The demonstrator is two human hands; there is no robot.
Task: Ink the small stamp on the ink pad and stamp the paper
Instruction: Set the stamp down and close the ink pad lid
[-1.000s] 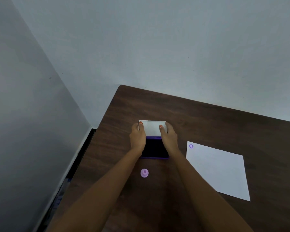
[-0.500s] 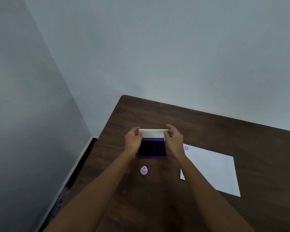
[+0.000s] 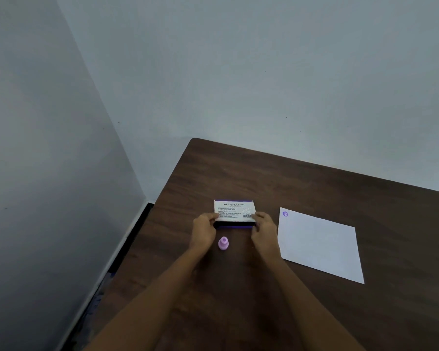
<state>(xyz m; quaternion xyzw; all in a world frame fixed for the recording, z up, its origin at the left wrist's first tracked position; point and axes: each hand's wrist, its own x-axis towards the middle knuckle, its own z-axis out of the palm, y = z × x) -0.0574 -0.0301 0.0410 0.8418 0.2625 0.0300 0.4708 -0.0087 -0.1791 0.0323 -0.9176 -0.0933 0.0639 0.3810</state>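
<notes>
On the dark wood-grain desk (image 3: 314, 188), the left hand (image 3: 203, 230) pinches the left end of the ink pad's lid (image 3: 234, 210) with curled fingers. The lid is a flat white rectangle with printed label text and a purple rim, lowered almost shut over the ink pad (image 3: 235, 225), of which only a dark front strip shows. Just nearer the front edge, between the hands, the small stamp (image 3: 223, 243) stands upright, a pale purple plastic knob. The right hand (image 3: 264, 230) grips the lid's right end likewise. The paper (image 3: 319, 245), a smooth white sheet, lies toward the right edge, one purple print (image 3: 285, 214) in its far left corner.
</notes>
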